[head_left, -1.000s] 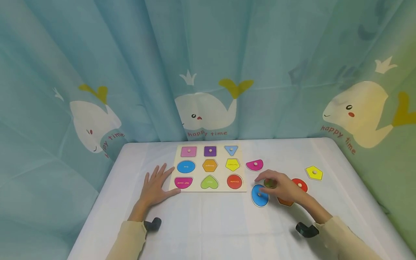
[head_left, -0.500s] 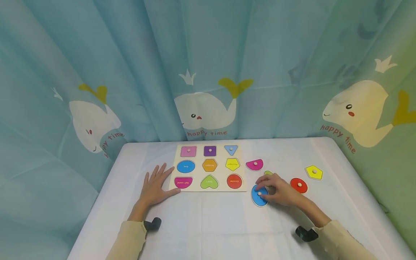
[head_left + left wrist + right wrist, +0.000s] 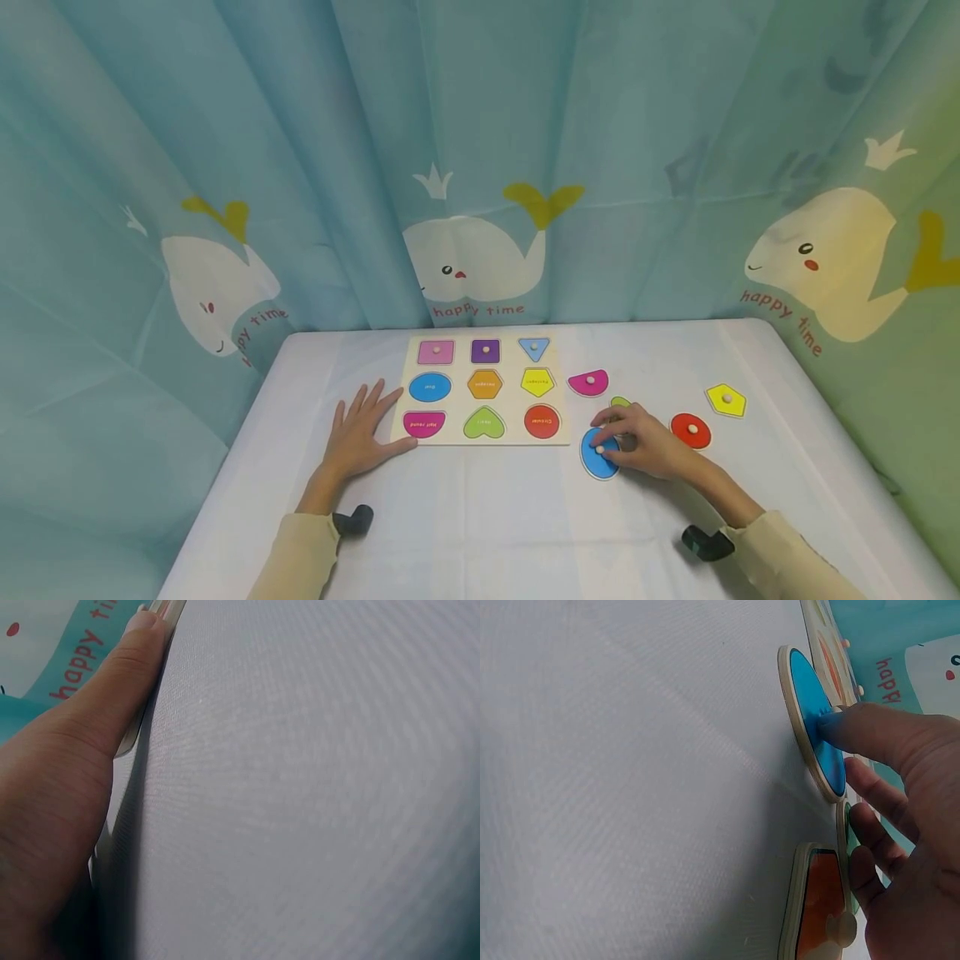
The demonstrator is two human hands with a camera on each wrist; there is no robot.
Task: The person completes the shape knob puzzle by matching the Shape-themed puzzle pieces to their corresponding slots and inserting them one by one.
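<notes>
In the head view my right hand (image 3: 651,443) bends over a blue oval puzzle piece (image 3: 591,468). Thumb and forefinger pinch its small round knob, and the piece lies on the table. The right wrist view shows the thumb at the knob of the blue oval (image 3: 807,690). My left hand (image 3: 358,435) rests flat with spread fingers at the left edge of the pale puzzle board (image 3: 457,437); thumb and forefinger touch its edge. Under my right hand lie a green heart piece (image 3: 621,402), mostly covered, and an orange hexagon piece (image 3: 821,892) with a knob.
Right of the board lie a magenta half-round piece (image 3: 581,385), a red circle piece (image 3: 684,438) and a yellow pentagon piece (image 3: 722,408). A pink rectangle (image 3: 423,353), purple square (image 3: 477,353) and light-blue triangle (image 3: 533,357) sit in the board. A whale-print curtain (image 3: 637,267) hangs behind.
My right hand has come down over the blue oval, and its thumb and forefinger have closed round the knob. The red circle is now uncovered. My left hand has stayed put.
</notes>
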